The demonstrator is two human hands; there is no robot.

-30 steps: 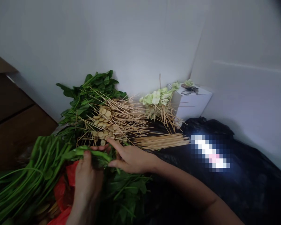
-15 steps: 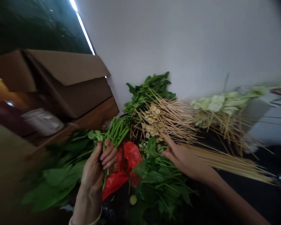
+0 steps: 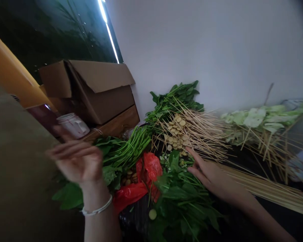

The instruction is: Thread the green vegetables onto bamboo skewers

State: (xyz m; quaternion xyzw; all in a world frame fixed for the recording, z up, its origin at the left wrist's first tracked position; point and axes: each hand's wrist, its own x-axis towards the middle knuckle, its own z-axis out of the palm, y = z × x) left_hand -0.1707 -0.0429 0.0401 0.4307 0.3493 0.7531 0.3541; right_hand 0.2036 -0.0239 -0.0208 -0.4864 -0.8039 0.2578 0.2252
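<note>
Right hand [image 3: 204,173]: fingers open, index and thumb parted; skewered pale slices [image 3: 176,132] just beyond the index, contact unclear; leafy greens [image 3: 184,200] on its near left. Left hand [image 3: 77,161]: raised, blurred, fingers loosely open; green stems [image 3: 128,148] to its right. Red plastic [image 3: 153,166] between hands. Bare sticks [image 3: 270,191] right; cardboard box [image 3: 111,101] far left.

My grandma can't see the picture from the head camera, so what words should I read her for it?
A person's blurred left hand is raised at the left, while the right hand is beside leafy greens, near slices on skewers. Red plastic and green stems lie between the hands. Farther back is a cardboard box.
</note>
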